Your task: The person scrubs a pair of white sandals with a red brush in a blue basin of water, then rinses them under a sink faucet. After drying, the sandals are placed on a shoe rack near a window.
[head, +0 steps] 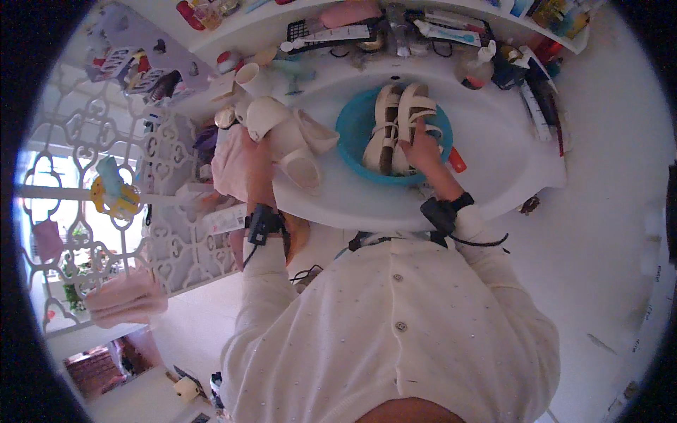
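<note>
A pair of cream strappy sandals [387, 129] stands side by side in a round blue plastic basin [346, 158] inside the white washbasin [497, 180]. My right hand [423, 148] grips the right-hand sandal [407, 111] around its straps. On the left rim, my left hand [257, 153] holds the edge of a white hollow object [270, 119]; its fingers are partly hidden. Two more white hollow pieces, one [316, 132] above the other [300, 166], lie against it. They may be shoes, but their kind is unclear. A pink cloth [230, 166] lies under my left wrist.
A red-orange object [456, 159] touches the blue basin's right side. Behind stand a faucet [399, 31], black mesh trays with tubes [333, 36] and a clear bottle [476, 66]. Several bottles and brushes [537, 106] crowd the right rim. A white lattice screen [95, 127] is at left.
</note>
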Tool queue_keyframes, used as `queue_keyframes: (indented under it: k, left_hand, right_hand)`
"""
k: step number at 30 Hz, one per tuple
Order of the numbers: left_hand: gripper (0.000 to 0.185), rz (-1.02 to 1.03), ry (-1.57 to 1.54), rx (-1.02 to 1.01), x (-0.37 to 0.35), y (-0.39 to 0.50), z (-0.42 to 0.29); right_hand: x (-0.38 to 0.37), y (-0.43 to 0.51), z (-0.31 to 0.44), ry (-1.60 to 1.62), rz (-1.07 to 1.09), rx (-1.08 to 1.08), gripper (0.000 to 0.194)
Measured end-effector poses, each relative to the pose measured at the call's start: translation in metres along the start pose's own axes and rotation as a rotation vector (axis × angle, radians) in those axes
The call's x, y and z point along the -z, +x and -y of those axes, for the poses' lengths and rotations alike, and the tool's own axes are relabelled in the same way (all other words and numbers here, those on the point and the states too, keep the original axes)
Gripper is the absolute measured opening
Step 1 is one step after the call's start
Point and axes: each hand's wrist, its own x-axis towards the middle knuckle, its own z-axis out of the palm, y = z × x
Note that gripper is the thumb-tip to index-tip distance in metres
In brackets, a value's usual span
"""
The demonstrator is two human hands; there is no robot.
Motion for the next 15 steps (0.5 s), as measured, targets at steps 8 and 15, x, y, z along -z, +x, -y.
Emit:
queue_keyframes:
  k: [8,15]
  left_hand:
    - [0.046,-0.152,0.562,0.060,0.009,-0.035,-0.001]
    - [0.054,0.008,0.677,0.364,0.017,-0.058,-0.036]
  right_hand:
    - [0.002,-0.009,0.002,0.038,0.001,-0.020,0.082]
    - [-0.002,-0.010,-0.005,0.044,-0.078,-0.040,0.070]
